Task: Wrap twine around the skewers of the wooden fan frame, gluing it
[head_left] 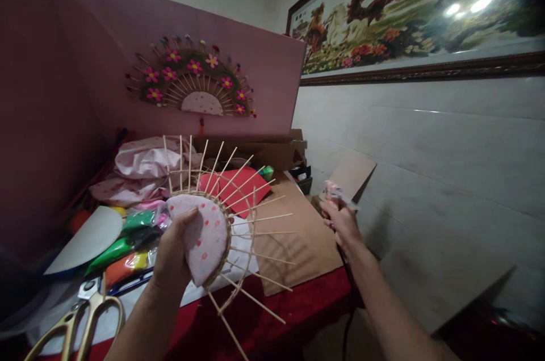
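My left hand grips a half-round pad covered in pale pink dotted cloth, thumb on its face. Thin wooden sticks fan out from the pad's braided edge. A loop of twine runs across the sticks, partly wound around them. Off to the right, over the table's edge, my right hand is closed around a small pinkish patterned tool, which looks like a glue gun. A black cord hangs below that hand; fingers hide most of the tool.
Gold-handled scissors, bagged coloured clay and a white half-round board lie at left. Bundled pink cloth, red paper and brown cardboard sit behind. A flower-decorated fan hangs on the pink panel.
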### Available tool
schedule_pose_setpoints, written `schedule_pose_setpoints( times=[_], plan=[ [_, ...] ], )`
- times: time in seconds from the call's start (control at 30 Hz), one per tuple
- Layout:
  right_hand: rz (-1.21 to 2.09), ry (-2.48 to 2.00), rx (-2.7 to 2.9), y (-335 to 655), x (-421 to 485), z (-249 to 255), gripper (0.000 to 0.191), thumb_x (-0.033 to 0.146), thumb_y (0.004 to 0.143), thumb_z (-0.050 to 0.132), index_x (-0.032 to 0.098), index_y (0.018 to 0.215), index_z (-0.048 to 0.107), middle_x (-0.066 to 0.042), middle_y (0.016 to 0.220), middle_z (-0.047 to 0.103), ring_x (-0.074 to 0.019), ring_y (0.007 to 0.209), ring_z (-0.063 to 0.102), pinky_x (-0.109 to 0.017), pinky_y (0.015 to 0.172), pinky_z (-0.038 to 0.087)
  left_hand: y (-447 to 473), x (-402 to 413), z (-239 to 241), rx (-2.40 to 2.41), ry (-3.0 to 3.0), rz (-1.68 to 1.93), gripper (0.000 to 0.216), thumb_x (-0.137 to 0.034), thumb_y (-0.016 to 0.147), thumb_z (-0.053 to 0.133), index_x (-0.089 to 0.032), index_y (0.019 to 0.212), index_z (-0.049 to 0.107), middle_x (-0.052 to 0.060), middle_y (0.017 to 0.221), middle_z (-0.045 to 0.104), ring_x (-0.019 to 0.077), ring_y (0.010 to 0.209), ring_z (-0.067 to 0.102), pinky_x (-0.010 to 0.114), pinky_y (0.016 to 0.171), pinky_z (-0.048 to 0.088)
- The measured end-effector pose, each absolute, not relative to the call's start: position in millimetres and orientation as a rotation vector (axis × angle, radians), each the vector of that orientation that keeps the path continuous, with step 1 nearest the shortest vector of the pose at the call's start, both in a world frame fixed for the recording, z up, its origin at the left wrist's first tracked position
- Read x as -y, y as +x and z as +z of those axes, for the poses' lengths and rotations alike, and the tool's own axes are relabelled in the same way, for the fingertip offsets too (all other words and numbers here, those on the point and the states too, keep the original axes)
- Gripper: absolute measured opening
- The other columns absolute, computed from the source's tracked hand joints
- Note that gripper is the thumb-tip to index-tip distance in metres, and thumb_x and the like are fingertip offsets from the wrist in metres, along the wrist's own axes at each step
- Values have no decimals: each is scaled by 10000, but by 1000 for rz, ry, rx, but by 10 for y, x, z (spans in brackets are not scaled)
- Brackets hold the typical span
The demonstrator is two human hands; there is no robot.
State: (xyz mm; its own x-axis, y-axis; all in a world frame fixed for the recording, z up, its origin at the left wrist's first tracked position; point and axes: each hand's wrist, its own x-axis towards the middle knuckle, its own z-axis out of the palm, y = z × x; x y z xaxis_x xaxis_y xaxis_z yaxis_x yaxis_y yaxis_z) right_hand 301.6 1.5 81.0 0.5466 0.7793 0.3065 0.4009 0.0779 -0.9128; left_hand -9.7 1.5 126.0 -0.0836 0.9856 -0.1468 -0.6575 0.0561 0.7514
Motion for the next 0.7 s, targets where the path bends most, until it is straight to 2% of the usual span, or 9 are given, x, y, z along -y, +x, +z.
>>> schedule_pose_setpoints(
  times=[0.03, 0.1, 0.13, 0.2, 0.27, 0.37, 0.47, 0.7],
  plan=[
    [406, -1466, 996, 2968, 98, 909, 351, 481, 716, 518, 177, 890, 492, 67, 555, 400, -59, 395, 353, -165, 341, 273, -97, -7, 1253, -806, 556, 1443, 80, -160, 691, 543, -139, 734, 607, 30, 594, 680, 181, 480, 629, 269, 446, 526],
    [749, -1118, 900, 2819, 361, 1115, 360, 423, 683, 620, 189, 932, 507, 48, 633, 464, -36, 406, 357, -139, 321, 249, -98, 4, 1234, -813, 590, 1372, 118, -197, 683, 551, -129, 761, 609, 56, 624, 689, 213, 513, 641, 307, 471, 534],
    [893, -1049, 924, 2725, 495, 1207, 343, 418, 713, 611, 195, 954, 513, 44, 649, 487, -27, 388, 344, -136, 310, 253, -96, 8, 1223, -818, 594, 1343, 130, -211, 677, 555, -127, 761, 608, 63, 621, 688, 219, 514, 641, 311, 472, 532],
    [1047, -1021, 1047, 2529, 726, 1336, 314, 439, 773, 561, 190, 962, 527, 50, 595, 501, -29, 335, 324, -155, 293, 300, -88, 14, 1208, -797, 595, 1278, 149, -230, 671, 557, -123, 759, 613, 69, 605, 681, 219, 517, 640, 301, 472, 526],
    [1134, -1073, 1224, 2358, 866, 1380, 320, 447, 788, 554, 169, 946, 548, 22, 611, 548, -45, 355, 377, -169, 310, 350, -73, 24, 1203, -748, 603, 1219, 166, -232, 670, 550, -116, 761, 627, 73, 592, 676, 219, 537, 644, 290, 479, 523],
    [1115, -1221, 1359, 2201, 901, 1335, 332, 467, 799, 539, 138, 781, 578, 13, 562, 525, -50, 385, 407, -157, 328, 335, -51, 45, 1210, -717, 632, 1174, 182, -227, 667, 547, -105, 762, 643, 93, 612, 684, 234, 578, 655, 296, 493, 527],
    [1076, -1354, 1370, 2146, 836, 1274, 384, 502, 799, 517, 144, 662, 542, 35, 484, 455, -55, 361, 397, -160, 312, 287, -39, 70, 1225, -752, 656, 1153, 182, -235, 647, 572, -97, 741, 647, 109, 631, 692, 241, 564, 653, 303, 480, 525],
    [996, -1384, 1377, 2100, 828, 1328, 317, 483, 790, 546, 177, 739, 481, 47, 588, 448, -51, 433, 399, -161, 363, 298, -28, 115, 1266, -784, 692, 1182, 144, -230, 605, 608, -104, 669, 640, 74, 534, 667, 204, 420, 600, 294, 402, 498]
  ],
)
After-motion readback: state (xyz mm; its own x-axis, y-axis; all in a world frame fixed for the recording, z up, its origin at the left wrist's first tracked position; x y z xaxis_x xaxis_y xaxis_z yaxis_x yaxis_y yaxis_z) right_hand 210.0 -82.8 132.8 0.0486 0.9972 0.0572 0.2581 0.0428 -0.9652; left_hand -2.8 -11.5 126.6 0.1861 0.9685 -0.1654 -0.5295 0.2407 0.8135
